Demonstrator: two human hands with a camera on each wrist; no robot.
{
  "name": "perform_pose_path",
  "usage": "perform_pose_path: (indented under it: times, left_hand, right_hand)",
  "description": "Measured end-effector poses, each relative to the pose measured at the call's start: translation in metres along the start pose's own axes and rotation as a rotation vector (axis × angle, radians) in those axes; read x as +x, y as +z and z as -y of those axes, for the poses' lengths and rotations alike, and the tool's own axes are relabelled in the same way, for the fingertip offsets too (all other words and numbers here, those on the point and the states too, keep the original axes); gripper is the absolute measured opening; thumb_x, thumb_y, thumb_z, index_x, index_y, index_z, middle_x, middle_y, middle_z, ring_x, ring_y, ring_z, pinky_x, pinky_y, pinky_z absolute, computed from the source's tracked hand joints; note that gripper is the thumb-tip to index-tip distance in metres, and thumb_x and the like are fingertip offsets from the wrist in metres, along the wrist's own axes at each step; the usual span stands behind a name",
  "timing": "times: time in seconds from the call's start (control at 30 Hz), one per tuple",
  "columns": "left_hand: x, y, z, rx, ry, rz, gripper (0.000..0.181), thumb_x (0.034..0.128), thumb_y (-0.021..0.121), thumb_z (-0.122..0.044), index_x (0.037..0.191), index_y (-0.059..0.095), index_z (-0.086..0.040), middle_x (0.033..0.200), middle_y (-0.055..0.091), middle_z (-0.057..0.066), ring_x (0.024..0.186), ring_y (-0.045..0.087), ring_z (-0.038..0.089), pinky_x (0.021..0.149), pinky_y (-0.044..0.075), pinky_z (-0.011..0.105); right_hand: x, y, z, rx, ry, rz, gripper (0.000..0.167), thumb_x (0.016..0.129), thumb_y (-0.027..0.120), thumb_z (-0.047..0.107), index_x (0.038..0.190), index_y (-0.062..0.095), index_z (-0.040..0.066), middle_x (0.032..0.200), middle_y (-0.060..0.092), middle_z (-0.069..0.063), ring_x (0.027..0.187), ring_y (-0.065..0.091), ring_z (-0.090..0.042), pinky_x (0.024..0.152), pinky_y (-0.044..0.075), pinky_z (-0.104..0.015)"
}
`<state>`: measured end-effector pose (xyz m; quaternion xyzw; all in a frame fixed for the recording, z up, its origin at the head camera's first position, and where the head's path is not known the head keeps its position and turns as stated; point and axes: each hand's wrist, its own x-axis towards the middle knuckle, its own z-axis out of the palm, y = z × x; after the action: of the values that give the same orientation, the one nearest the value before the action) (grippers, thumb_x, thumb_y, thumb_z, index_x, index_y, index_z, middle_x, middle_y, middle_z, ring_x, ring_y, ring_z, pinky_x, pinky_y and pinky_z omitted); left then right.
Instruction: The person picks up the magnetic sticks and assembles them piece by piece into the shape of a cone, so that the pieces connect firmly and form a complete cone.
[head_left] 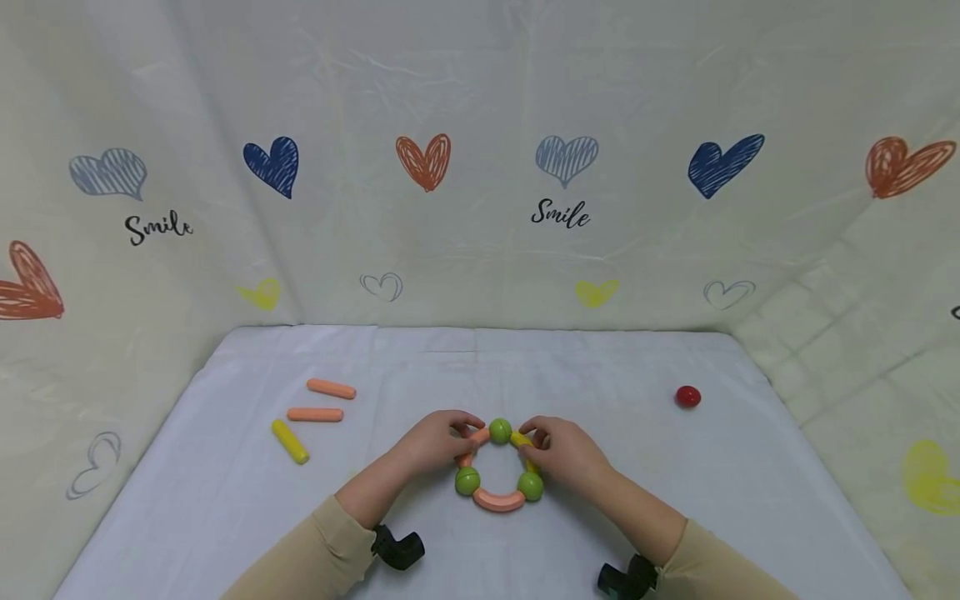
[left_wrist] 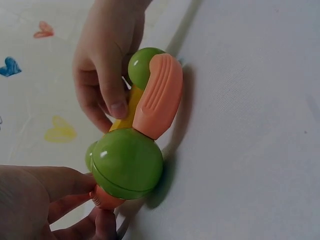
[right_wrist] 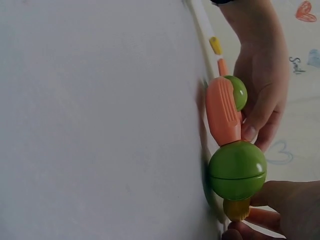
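Between both hands is a ring built of green balls (head_left: 500, 431) and curved rods, lying on or just over the white table. Its near side is a curved orange rod (head_left: 498, 500) joining two of the balls. My left hand (head_left: 438, 442) pinches the curved orange rod (left_wrist: 106, 198) on the ring's left side. On the ring's right side, my right hand (head_left: 564, 450) pinches a curved yellow rod (right_wrist: 236, 209). In the left wrist view a green ball (left_wrist: 127, 162) sits close beside the left fingertips. Parts of both pinched rods are hidden behind fingers.
Two straight orange rods (head_left: 315, 414) and one yellow rod (head_left: 289, 442) lie at the left of the white table (head_left: 600, 375). A red ball (head_left: 687, 397) rests at the far right. Behind the table hangs a cloth (head_left: 480, 250) printed with hearts.
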<state>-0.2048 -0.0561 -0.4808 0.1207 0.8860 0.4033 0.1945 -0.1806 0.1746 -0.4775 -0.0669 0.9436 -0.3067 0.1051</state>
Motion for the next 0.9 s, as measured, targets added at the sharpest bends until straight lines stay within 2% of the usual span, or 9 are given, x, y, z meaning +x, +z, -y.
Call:
perform_pose_path:
  times: [0.17, 0.47, 0.9]
  left_hand:
    - [-0.0006, -0.0001, -0.0007, 0.006, 0.0, -0.004, 0.028, 0.091, 0.071, -0.022, 0.119, 0.07, -0.02, 0.1, 0.065, -0.002, 0.084, 0.055, 0.016, 0.074, 0.045, 0.035]
    - [-0.0027, -0.0013, -0.0027, 0.012, -0.003, -0.01, 0.028, 0.0907, 0.072, -0.023, 0.119, 0.071, -0.019, 0.1, 0.065, -0.001, 0.086, 0.055, 0.016, 0.075, 0.046, 0.036]
    - [-0.0078, -0.0029, -0.0028, 0.008, -0.023, -0.004, 0.031, 0.0912, 0.071, -0.02, 0.122, 0.07, -0.018, 0.1, 0.063, -0.002, 0.08, 0.055, 0.015, 0.069, 0.045, 0.032]
  right_hand:
    - [0.0002, 0.0009, -0.0007, 0.0, -0.019, 0.004, 0.024, 0.089, 0.075, 0.023, 0.111, 0.07, 0.014, 0.076, 0.056, 0.004, 0.068, 0.051, -0.013, 0.06, 0.044, -0.03]
    - [0.0005, 0.0016, -0.0019, 0.008, 0.013, 0.016, 0.026, 0.088, 0.075, 0.026, 0.112, 0.069, 0.015, 0.077, 0.056, 0.003, 0.067, 0.051, -0.014, 0.059, 0.044, -0.031]
    - [-0.0031, 0.0003, -0.0039, 0.014, 0.022, 0.056, 0.032, 0.089, 0.074, 0.025, 0.117, 0.068, 0.012, 0.073, 0.055, 0.002, 0.064, 0.05, -0.015, 0.057, 0.041, -0.03]
